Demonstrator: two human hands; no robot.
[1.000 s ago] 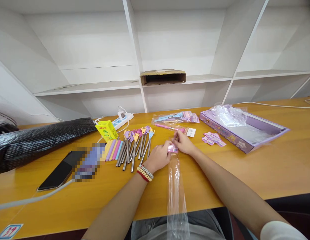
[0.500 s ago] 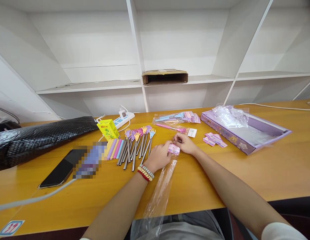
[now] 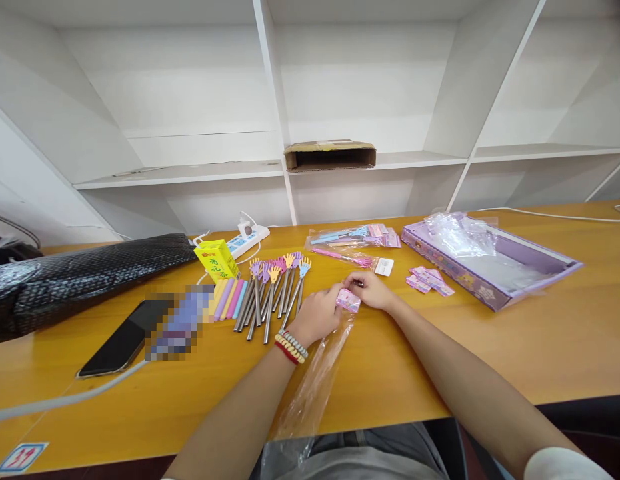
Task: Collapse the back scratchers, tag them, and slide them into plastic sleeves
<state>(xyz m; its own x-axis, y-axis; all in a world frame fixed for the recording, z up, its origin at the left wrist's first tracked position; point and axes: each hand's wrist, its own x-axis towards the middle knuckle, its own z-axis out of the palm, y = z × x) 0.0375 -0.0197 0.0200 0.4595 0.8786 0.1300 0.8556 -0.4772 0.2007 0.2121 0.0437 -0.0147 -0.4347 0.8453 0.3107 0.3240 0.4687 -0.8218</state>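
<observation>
Clear sleeve: I see a long, thin plastic sleeve [image 3: 315,393], see-through and creased, with pale streaks of glare; it slants from the hands toward the person and hangs over the near table edge into the lap.
Pink card: a small printed card [image 3: 349,301], pink with white and lilac, sits at the sleeve's upper end, between the hands; I cannot tell whether it is inside the plastic or on top.
Left hand: the left hand [image 3: 319,313] has thumb and fingers clamped on the card's left side.
Right hand: the right hand [image 3: 371,291] is curled just beyond the card, its fingers bent close together; its fingertips are partly hidden, so I cannot tell whether they grip anything.
Left margin: metal rods with coloured hand-shaped tips [image 3: 269,317] lie fanned just beside the left hand, tight on that side.
Far margin: a packet with a pink rod [image 3: 346,256] lies near, just beyond the right hand.
Right margin: loose pink cards [image 3: 431,280] are near the right hand; the purple tray [image 3: 447,270] stands farther out.
Near side: bare tabletop [image 3: 385,373] spreads between sleeve and right forearm, ending at the table edge before the lap.
</observation>
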